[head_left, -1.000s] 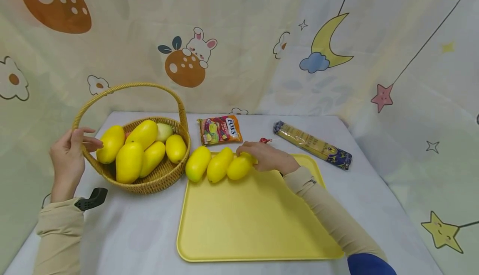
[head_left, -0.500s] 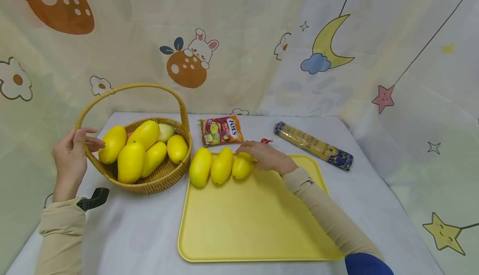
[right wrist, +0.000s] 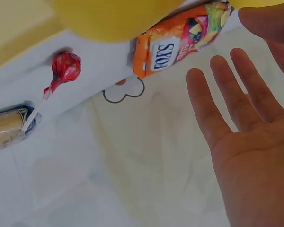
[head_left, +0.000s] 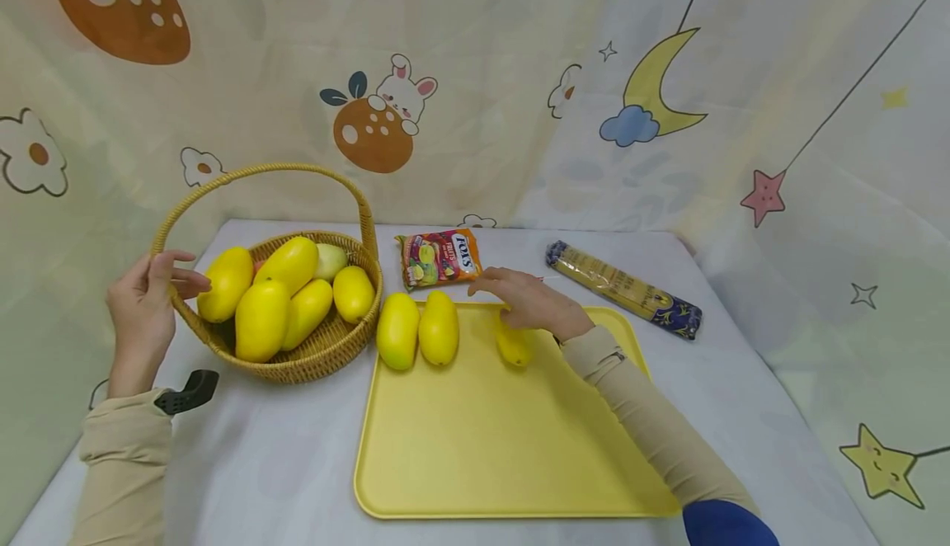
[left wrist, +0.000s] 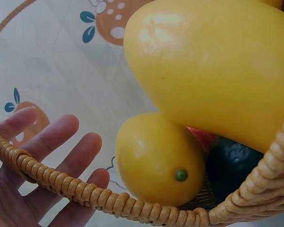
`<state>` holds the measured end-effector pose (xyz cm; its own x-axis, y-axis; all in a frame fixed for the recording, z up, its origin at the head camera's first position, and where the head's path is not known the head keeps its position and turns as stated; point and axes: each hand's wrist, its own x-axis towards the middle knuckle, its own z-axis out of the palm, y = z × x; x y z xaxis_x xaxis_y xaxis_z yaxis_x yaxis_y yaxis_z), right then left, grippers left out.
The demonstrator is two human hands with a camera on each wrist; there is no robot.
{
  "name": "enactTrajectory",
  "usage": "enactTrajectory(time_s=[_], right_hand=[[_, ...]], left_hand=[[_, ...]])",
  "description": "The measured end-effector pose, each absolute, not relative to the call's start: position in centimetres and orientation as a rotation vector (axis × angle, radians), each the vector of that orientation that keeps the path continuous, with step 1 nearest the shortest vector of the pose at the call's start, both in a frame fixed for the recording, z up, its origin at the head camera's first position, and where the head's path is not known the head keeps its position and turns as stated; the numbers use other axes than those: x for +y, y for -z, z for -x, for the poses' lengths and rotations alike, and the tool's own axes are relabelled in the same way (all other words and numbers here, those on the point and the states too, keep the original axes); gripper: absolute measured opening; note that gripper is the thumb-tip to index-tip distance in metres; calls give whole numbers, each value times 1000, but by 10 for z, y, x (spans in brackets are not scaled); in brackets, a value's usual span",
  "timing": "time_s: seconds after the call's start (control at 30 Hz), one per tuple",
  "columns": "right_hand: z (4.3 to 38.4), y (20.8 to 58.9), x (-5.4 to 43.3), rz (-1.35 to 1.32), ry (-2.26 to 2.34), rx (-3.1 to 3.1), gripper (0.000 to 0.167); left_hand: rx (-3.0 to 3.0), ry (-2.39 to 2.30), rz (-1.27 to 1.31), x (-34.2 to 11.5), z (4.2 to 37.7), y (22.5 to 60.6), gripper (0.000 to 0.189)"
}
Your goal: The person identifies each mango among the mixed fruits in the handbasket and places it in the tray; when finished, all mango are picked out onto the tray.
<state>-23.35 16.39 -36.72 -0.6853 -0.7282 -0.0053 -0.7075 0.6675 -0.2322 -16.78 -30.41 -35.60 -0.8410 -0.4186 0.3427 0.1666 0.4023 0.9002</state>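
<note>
A woven basket [head_left: 297, 371] holding several yellow mangoes [head_left: 262, 321] stands at the left. My left hand [head_left: 144, 307] rests at its rim beside the foot of the handle, fingers fairly straight behind the rim in the left wrist view. On the yellow tray [head_left: 512, 447], two mangoes lie side by side near the back left corner, the nearer-to-centre one [head_left: 439, 328] upright to the edge. Over a third mango [head_left: 513, 343], partly hidden, my right hand [head_left: 534, 303] hovers close. In the right wrist view its fingers are straight and spread, with that mango [right wrist: 113, 16] beyond them.
Behind the tray lie an orange FOX'S candy bag [head_left: 440, 258] and a red lollipop [right wrist: 66, 67], mostly hidden in the head view. A long blue-and-gold packet [head_left: 623, 289] lies at the back right. Inside the basket sit a pale green fruit [head_left: 330, 261] and a dark one [left wrist: 232, 165].
The third mango has shifted right on the tray, away from the other two. My right hand has moved slightly right with it, its fingers now straighter. My left hand stays at the basket.
</note>
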Motion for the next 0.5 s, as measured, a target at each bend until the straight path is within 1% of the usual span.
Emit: enactTrajectory(time_s=[0.3, 0.5], right_hand=[[233, 369, 159, 1172, 333, 2758, 50], [235, 361, 136, 1336, 259, 2763, 48]], left_hand=[[-2145, 1451, -218, -302, 167, 356, 28], [-2140, 1459, -231, -303, 168, 355, 27]])
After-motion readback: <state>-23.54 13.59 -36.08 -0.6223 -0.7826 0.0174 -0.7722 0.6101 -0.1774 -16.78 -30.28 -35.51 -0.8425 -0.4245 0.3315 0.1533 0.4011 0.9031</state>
